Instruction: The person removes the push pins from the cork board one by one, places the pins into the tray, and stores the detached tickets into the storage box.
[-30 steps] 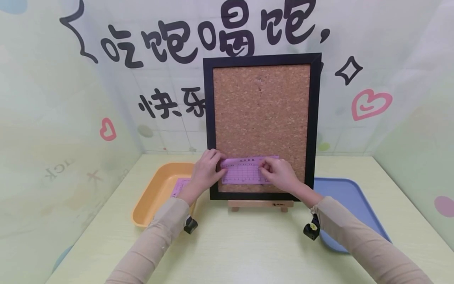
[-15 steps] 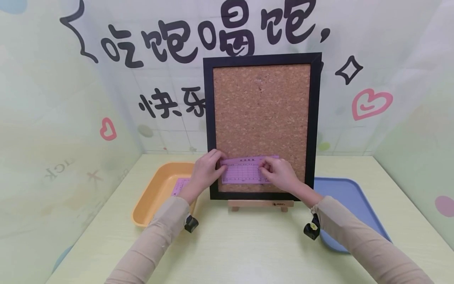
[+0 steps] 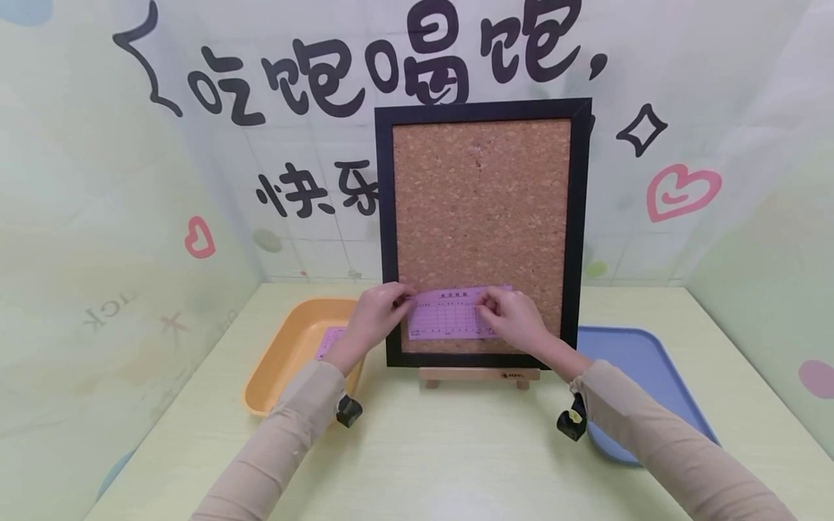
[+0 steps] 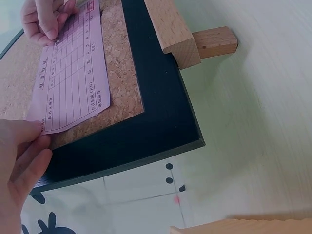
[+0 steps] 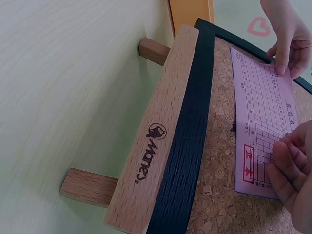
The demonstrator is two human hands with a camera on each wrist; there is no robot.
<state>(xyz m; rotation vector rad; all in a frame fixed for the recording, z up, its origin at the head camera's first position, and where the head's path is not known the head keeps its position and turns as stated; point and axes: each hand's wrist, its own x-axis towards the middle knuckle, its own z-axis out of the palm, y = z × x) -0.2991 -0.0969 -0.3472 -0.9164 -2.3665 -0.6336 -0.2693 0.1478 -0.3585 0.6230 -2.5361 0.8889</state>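
Note:
A pink printed form slip (image 3: pixel 443 315) lies flat against the lower part of a black-framed cork board (image 3: pixel 482 202). My left hand (image 3: pixel 379 315) pinches the slip's upper left corner between thumb and fingers, as the left wrist view (image 4: pixel 22 156) also shows. On the slip's right half, my right hand (image 3: pixel 515 317) has its fingers curled and its fingertips against the paper. Between these tips is a small pin (image 4: pixel 57 41), almost wholly hidden. A red stamp mark (image 5: pixel 248 163) shows on the slip's lower right in the right wrist view.
The board stands on a small wooden easel (image 3: pixel 478 374) on the pale table (image 3: pixel 456 449). An orange tray (image 3: pixel 280 354) holding another pink slip (image 3: pixel 331 340) stands at left. A blue tray (image 3: pixel 632 362) lies at right, partly under the right forearm.
My left hand has shifted slightly left and down, from lying over the slip's left end to pinching its upper left corner. The right hand stays where it was.

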